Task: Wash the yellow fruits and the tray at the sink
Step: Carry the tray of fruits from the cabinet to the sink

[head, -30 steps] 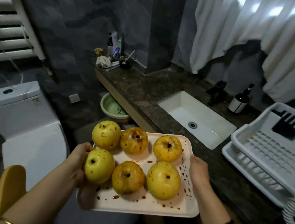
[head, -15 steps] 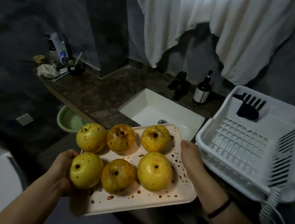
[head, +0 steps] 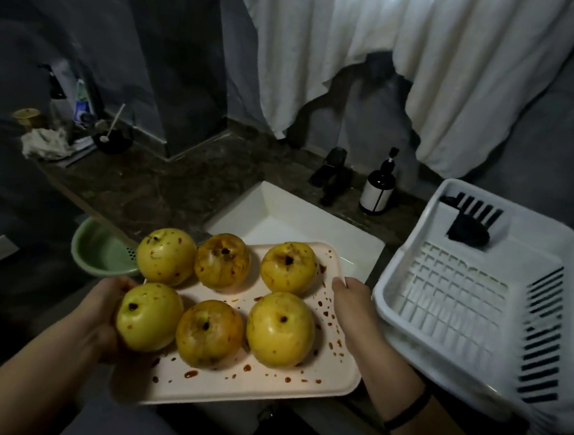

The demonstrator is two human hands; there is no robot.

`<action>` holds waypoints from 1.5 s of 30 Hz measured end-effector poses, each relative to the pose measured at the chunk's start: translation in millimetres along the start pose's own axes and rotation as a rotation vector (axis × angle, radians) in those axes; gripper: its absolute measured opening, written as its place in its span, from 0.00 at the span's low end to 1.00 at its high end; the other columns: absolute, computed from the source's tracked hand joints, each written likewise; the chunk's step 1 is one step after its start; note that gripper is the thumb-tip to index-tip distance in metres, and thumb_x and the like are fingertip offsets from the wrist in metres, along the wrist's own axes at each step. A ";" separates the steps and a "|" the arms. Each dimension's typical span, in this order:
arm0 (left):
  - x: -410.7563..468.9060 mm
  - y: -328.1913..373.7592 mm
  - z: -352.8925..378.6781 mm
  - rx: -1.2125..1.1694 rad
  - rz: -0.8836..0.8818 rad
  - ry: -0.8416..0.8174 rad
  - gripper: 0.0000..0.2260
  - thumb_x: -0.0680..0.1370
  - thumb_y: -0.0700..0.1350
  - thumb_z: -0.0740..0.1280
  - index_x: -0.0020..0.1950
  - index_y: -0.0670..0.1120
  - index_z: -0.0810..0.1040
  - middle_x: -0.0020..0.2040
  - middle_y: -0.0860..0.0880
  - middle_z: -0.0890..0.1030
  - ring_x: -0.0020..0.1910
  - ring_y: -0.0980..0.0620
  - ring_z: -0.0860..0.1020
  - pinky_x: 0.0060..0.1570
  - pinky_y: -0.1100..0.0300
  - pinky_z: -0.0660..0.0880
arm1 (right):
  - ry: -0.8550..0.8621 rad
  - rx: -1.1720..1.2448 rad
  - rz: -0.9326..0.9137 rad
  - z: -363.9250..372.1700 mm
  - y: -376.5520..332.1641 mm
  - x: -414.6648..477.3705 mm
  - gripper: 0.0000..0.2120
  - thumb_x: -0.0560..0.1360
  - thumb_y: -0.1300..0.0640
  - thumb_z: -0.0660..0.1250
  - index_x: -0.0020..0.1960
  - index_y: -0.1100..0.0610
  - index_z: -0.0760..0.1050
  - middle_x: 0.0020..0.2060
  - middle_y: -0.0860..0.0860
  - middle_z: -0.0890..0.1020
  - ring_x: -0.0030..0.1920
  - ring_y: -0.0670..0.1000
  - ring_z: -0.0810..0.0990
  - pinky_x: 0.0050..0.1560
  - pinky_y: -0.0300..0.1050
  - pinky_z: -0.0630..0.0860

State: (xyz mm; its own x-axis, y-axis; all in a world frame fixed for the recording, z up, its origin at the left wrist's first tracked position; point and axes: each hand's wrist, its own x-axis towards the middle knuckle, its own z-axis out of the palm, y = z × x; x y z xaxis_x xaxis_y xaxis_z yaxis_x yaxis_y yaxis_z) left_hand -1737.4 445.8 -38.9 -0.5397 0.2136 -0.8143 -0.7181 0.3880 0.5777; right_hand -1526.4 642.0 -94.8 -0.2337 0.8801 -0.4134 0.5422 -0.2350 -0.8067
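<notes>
At the far left corner of the dark stone counter [head: 164, 187] a small cup [head: 25, 117], a crumpled white cloth [head: 45, 145], some bottles [head: 78, 104] and a black bowl [head: 113, 140] with a white stick are gathered close together. Below the front edge of the counter a pale green basin [head: 99, 254] is seen. The left edge of the tray [head: 265, 384] is held by the left hand [head: 103, 309]; its fingers are mostly hidden behind the front left fruit [head: 149, 316] and under the tray, so their curl cannot be told exactly. The tray is kept in the air above the front edge of the counter, with its far edge over the near part of the white sink [head: 299, 221]. Six yellow fruits [head: 280, 330] are carried on it in two rows of three, and red-brown spots are spread over them and over the tray surface. Behind the sink a black tap [head: 331, 176] is mounted. The right edge of the tray is gripped by the right hand [head: 353, 301], the thumb laid on the rim and the other fingers under it. A dark soap bottle [head: 378, 190] is stood just beside the tap. At the right end of the counter a white dish rack [head: 471, 300] is set, with a black brush [head: 468, 228] lying in its far part.
</notes>
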 end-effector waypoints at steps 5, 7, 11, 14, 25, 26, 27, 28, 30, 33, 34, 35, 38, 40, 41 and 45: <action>36.8 36.1 -0.4 0.033 0.037 0.039 0.05 0.74 0.46 0.61 0.41 0.47 0.67 0.40 0.41 0.71 0.36 0.41 0.71 0.41 0.50 0.72 | 0.014 0.055 0.016 27.5 -9.0 27.0 0.13 0.80 0.52 0.56 0.54 0.57 0.76 0.46 0.56 0.81 0.48 0.58 0.80 0.55 0.58 0.77; 58.3 56.4 -0.8 0.031 0.030 0.041 0.06 0.71 0.47 0.64 0.43 0.48 0.69 0.45 0.40 0.73 0.40 0.40 0.73 0.44 0.48 0.73 | 0.036 0.057 0.040 40.7 -18.8 43.1 0.12 0.80 0.53 0.55 0.49 0.56 0.76 0.44 0.56 0.81 0.45 0.57 0.80 0.51 0.53 0.78; 94.4 104.9 10.7 0.051 0.041 -0.020 0.06 0.72 0.46 0.63 0.38 0.46 0.67 0.39 0.41 0.72 0.38 0.42 0.72 0.43 0.54 0.70 | 0.081 0.116 0.038 69.1 -43.3 74.5 0.12 0.81 0.53 0.55 0.45 0.54 0.74 0.39 0.54 0.81 0.39 0.52 0.80 0.37 0.42 0.72; 119.3 144.6 19.5 0.055 0.079 -0.101 0.11 0.75 0.45 0.60 0.34 0.47 0.64 0.31 0.44 0.68 0.32 0.46 0.68 0.36 0.57 0.66 | 0.146 0.120 -0.010 92.0 -64.0 93.4 0.11 0.82 0.54 0.56 0.44 0.52 0.73 0.40 0.53 0.81 0.40 0.49 0.79 0.36 0.41 0.71; 188.8 237.1 27.8 0.167 0.074 -0.192 0.11 0.76 0.46 0.56 0.34 0.45 0.68 0.21 0.44 0.73 0.32 0.44 0.70 0.35 0.55 0.69 | 0.209 0.200 0.094 148.0 -117.3 136.3 0.17 0.79 0.46 0.57 0.61 0.54 0.74 0.53 0.53 0.79 0.54 0.54 0.78 0.59 0.59 0.74; 193.9 239.0 28.0 0.173 0.060 -0.187 0.11 0.75 0.47 0.57 0.35 0.45 0.68 0.24 0.44 0.73 0.33 0.44 0.71 0.36 0.55 0.70 | 0.214 0.207 0.099 149.7 -117.9 139.8 0.17 0.79 0.44 0.57 0.60 0.53 0.75 0.53 0.52 0.80 0.53 0.54 0.78 0.59 0.59 0.74; 199.0 239.7 28.6 0.179 0.044 -0.188 0.10 0.75 0.48 0.58 0.36 0.45 0.69 0.28 0.43 0.73 0.33 0.44 0.71 0.37 0.54 0.70 | 0.220 0.208 0.113 151.0 -119.6 142.5 0.18 0.78 0.43 0.56 0.59 0.52 0.75 0.52 0.52 0.80 0.53 0.54 0.78 0.58 0.59 0.74; 203.1 239.2 29.4 0.182 0.030 -0.187 0.09 0.74 0.48 0.58 0.37 0.45 0.70 0.32 0.43 0.73 0.34 0.43 0.72 0.37 0.54 0.71 | 0.230 0.197 0.114 151.3 -119.0 145.7 0.19 0.78 0.42 0.56 0.58 0.53 0.75 0.52 0.52 0.80 0.53 0.54 0.78 0.58 0.59 0.74; 209.8 237.6 31.9 0.201 0.002 -0.185 0.08 0.72 0.48 0.58 0.39 0.44 0.71 0.35 0.42 0.73 0.36 0.42 0.73 0.39 0.53 0.72 | 0.241 0.171 0.125 151.6 -118.1 149.8 0.21 0.79 0.42 0.54 0.59 0.55 0.75 0.52 0.53 0.80 0.53 0.55 0.78 0.57 0.56 0.75; 217.7 232.6 34.6 0.203 -0.016 -0.170 0.09 0.73 0.47 0.58 0.36 0.45 0.70 0.33 0.43 0.72 0.34 0.43 0.72 0.37 0.54 0.71 | 0.250 0.152 0.135 153.3 -113.0 158.3 0.23 0.79 0.43 0.53 0.55 0.58 0.77 0.49 0.55 0.81 0.50 0.55 0.79 0.54 0.55 0.76; 220.0 230.2 35.9 0.200 -0.028 -0.170 0.08 0.73 0.47 0.58 0.35 0.46 0.69 0.31 0.43 0.73 0.34 0.43 0.72 0.37 0.55 0.71 | 0.242 0.151 0.141 154.5 -106.1 165.9 0.21 0.78 0.43 0.53 0.51 0.57 0.78 0.47 0.55 0.81 0.49 0.55 0.79 0.54 0.56 0.76; 221.7 228.2 36.9 0.192 -0.038 -0.168 0.09 0.73 0.47 0.58 0.34 0.46 0.69 0.29 0.43 0.73 0.33 0.43 0.71 0.37 0.55 0.70 | 0.229 0.144 0.143 154.7 -102.2 173.2 0.20 0.78 0.43 0.53 0.47 0.56 0.78 0.45 0.54 0.81 0.48 0.56 0.80 0.54 0.58 0.77; 223.2 224.0 40.6 0.161 -0.051 -0.156 0.11 0.74 0.46 0.58 0.32 0.45 0.68 0.24 0.43 0.73 0.33 0.43 0.71 0.36 0.56 0.69 | 0.173 0.125 0.133 155.3 -87.7 193.5 0.17 0.75 0.41 0.56 0.42 0.51 0.77 0.43 0.54 0.82 0.46 0.57 0.81 0.53 0.58 0.78; 224.8 223.7 43.6 0.157 -0.051 -0.132 0.11 0.74 0.46 0.58 0.32 0.45 0.69 0.23 0.43 0.74 0.33 0.42 0.71 0.36 0.55 0.70 | 0.162 0.109 0.095 155.2 -86.1 199.3 0.15 0.78 0.46 0.57 0.46 0.54 0.77 0.44 0.56 0.82 0.47 0.57 0.80 0.53 0.56 0.78; 227.0 222.4 45.2 0.147 -0.057 -0.118 0.11 0.74 0.46 0.58 0.32 0.45 0.69 0.23 0.43 0.74 0.34 0.42 0.71 0.37 0.55 0.70 | 0.142 0.083 0.099 155.6 -86.7 203.4 0.14 0.79 0.48 0.56 0.46 0.55 0.77 0.45 0.56 0.82 0.48 0.57 0.80 0.53 0.55 0.77; 236.6 219.3 45.7 0.122 -0.069 -0.074 0.11 0.74 0.45 0.59 0.32 0.45 0.68 0.24 0.43 0.73 0.33 0.43 0.71 0.36 0.56 0.69 | 0.169 0.115 0.107 158.6 -96.2 212.2 0.17 0.81 0.54 0.54 0.36 0.55 0.71 0.37 0.54 0.78 0.43 0.55 0.78 0.47 0.49 0.72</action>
State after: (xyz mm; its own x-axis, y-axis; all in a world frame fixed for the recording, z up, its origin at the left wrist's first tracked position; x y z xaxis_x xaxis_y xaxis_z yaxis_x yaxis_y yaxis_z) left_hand -2002.5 622.4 -107.4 -0.4539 0.2465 -0.8563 -0.6912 0.5090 0.5130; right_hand -1756.1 785.9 -171.9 -0.0354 0.9019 -0.4305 0.4584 -0.3681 -0.8089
